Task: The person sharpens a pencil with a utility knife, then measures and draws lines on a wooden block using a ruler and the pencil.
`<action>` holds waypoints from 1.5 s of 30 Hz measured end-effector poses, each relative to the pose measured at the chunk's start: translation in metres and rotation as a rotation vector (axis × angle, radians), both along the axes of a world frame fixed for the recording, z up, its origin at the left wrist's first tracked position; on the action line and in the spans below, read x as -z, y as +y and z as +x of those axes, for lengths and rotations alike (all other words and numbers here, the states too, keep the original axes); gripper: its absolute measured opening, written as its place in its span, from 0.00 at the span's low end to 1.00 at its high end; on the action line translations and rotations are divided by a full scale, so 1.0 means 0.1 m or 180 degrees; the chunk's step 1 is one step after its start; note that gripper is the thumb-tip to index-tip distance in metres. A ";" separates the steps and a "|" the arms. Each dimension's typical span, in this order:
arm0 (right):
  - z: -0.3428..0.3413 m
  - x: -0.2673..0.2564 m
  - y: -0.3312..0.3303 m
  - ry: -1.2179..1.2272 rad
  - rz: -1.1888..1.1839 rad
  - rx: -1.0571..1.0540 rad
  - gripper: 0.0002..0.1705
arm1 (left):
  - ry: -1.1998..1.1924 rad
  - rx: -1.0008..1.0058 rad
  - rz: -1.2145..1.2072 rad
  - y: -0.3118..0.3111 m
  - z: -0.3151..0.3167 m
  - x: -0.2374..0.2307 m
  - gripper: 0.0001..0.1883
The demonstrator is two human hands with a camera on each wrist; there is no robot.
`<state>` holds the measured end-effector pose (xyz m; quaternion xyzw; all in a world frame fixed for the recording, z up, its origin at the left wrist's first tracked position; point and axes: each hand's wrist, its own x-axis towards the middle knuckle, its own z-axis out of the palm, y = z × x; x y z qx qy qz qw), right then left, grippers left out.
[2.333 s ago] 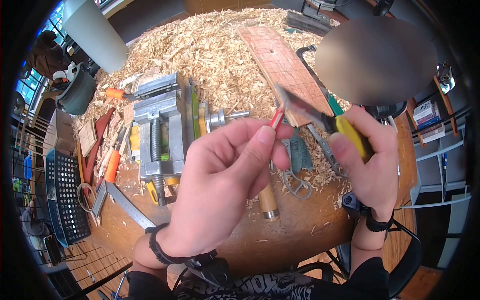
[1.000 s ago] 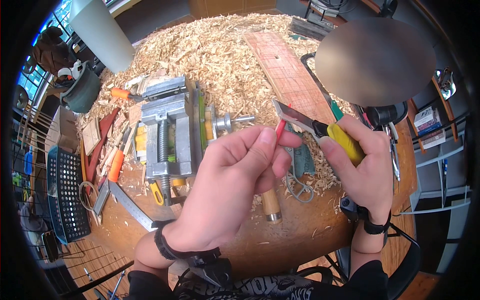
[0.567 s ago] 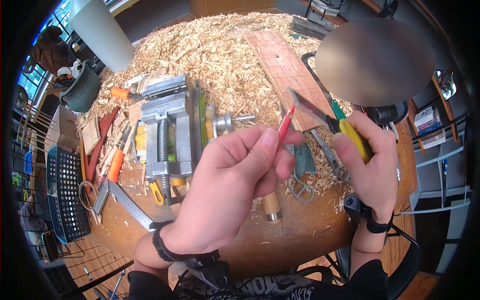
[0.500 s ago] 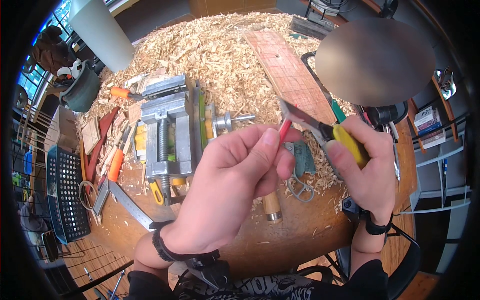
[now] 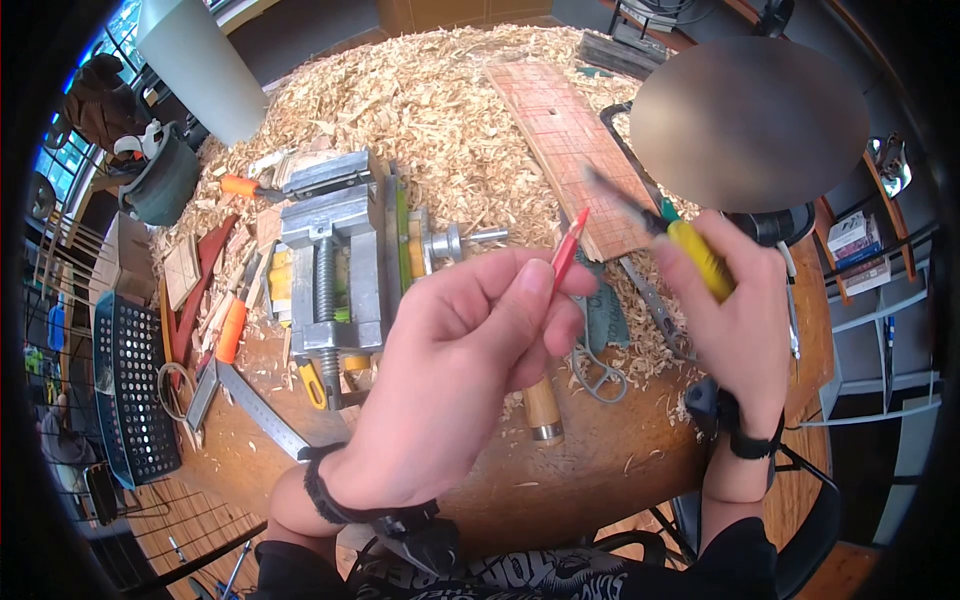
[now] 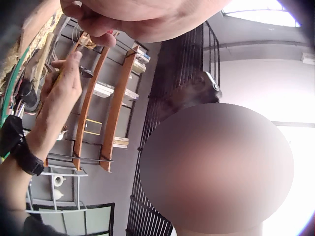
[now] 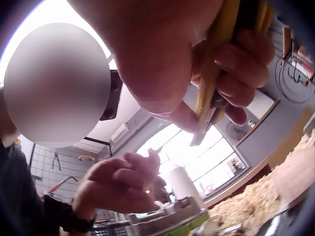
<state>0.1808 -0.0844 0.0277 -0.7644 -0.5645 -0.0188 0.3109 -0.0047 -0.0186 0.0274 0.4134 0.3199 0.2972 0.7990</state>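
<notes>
Both hands are occupied, raised over the workbench (image 5: 590,480) at the middle and right of the head view, and I judge the step in hand to be whittling a point on a red pencil (image 5: 566,255). That pencil stands tilted near the centre of the frame, its tapered end aimed to the upper right. The knife (image 5: 704,262) lies up and to the right of it, the blade (image 5: 618,196) blurred and seen against the lower end of a scribed board (image 5: 570,140) — a gap shows between blade and tip, so no cut appears under way at this instant. In my assessment the next move calls for the edge to be laid back on the taper at a shallow angle, the pencil turned slightly, with the left fingers clear of the stroke. Left hand (image 5: 450,365): thumb and forefinger pinch the pencil below its taper, the other fingers curled in. Right hand (image 5: 735,325): wrapped around the yellow handle, a grasp confirmed by the right wrist view. How hard either hand presses, I cannot tell. Noted nearby — a metal vise (image 5: 350,215) at centre left, wood shavings (image 5: 420,110) heaped across the upper centre.
</notes>
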 end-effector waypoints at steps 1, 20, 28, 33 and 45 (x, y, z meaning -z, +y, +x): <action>0.05 0.02 0.01 0.0004 0.0004 0.0011 0.19 | 0.0004 0.0011 0.0004 0.00 -0.02 -0.02 0.15; -0.05 -0.07 -0.07 0.0669 0.0167 -0.0959 0.17 | -0.0142 0.0144 0.0097 0.03 -0.03 -0.01 0.13; -0.03 -0.07 -0.06 0.0593 0.0094 -0.0874 0.17 | -0.0222 0.0158 0.0096 0.03 -0.04 -0.01 0.12; -0.03 -0.07 -0.07 0.0589 0.0026 -0.0781 0.18 | -0.0254 0.0142 0.0080 0.04 -0.03 0.03 0.12; 0.19 -0.02 0.01 0.0282 0.0060 0.0030 0.18 | -0.0333 0.0103 0.0039 0.06 -0.06 -0.02 0.11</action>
